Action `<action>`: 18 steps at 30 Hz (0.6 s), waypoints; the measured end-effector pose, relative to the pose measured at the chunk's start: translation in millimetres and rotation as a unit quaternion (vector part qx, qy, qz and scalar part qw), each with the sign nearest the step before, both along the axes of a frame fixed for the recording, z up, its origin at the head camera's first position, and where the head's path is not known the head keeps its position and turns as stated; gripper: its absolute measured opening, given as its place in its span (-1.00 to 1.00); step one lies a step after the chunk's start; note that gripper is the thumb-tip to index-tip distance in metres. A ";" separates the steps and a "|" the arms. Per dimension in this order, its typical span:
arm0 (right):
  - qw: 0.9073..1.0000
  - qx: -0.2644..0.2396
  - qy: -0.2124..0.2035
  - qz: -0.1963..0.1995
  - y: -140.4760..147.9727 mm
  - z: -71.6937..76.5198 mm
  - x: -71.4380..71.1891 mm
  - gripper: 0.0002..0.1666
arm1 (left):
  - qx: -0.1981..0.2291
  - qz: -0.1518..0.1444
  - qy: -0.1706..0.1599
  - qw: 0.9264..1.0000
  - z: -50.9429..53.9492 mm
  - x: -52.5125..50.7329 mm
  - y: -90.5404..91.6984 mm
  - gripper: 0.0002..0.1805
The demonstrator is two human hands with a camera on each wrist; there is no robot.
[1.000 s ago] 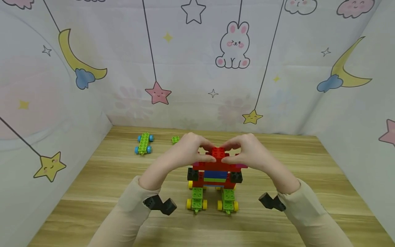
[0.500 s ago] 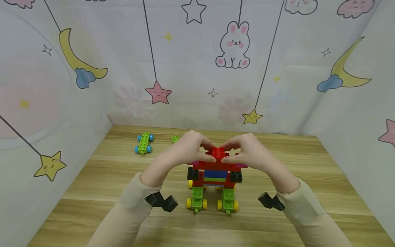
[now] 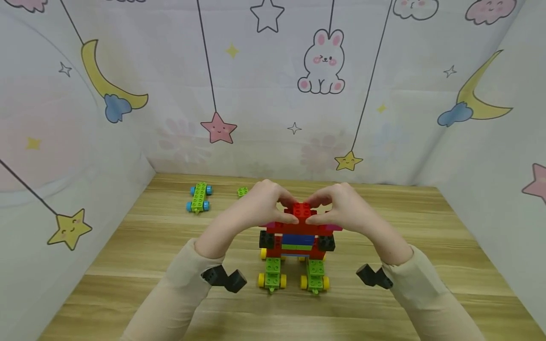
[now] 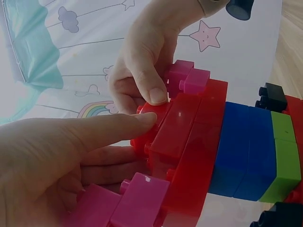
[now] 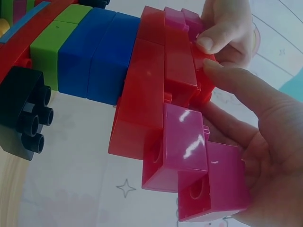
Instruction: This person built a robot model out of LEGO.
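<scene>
A tall build of toy bricks stands on the table, topped by a red brick (image 3: 302, 210). My left hand (image 3: 262, 206) and my right hand (image 3: 343, 208) pinch that top brick from both sides, thumbs toward me and fingers behind. Below it come wider red bricks (image 4: 176, 125), then blue bricks (image 3: 298, 240) and a lime-green layer (image 5: 54, 49). Pink bricks (image 5: 187, 142) stick out at both sides beneath my hands. Black bricks (image 3: 267, 239) project lower down. Green wheeled bases (image 3: 273, 274) with yellow wheels carry the build.
A green wheeled base (image 3: 199, 198) with blue wheels lies at the back left of the wooden table (image 3: 141, 265). A small green brick (image 3: 242, 192) sits near the back edge. A printed cloth (image 3: 264, 94) encloses the back and sides.
My left forearm and hand have shifted very slightly upward. Both hands stay on the top red brick, and the build stands where it was.
</scene>
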State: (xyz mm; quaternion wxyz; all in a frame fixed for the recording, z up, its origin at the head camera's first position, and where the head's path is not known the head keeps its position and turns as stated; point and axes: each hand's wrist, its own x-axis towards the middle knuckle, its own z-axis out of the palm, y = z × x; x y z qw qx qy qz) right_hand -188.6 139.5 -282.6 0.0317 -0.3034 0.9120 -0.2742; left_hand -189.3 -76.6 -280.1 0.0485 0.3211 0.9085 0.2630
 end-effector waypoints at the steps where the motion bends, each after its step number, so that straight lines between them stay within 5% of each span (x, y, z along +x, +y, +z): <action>1: 1.000 0.000 0.001 0.000 0.0 0.1 0.1 -0.64 | -0.001 0.002 -0.001 1.000 0.0 0.1 0.3 -0.65; 18: 1.000 0.006 -0.002 -0.008 0.4 -0.1 1.7 -0.64 | -0.019 0.029 -0.017 0.999 2.2 8.2 2.8 -0.64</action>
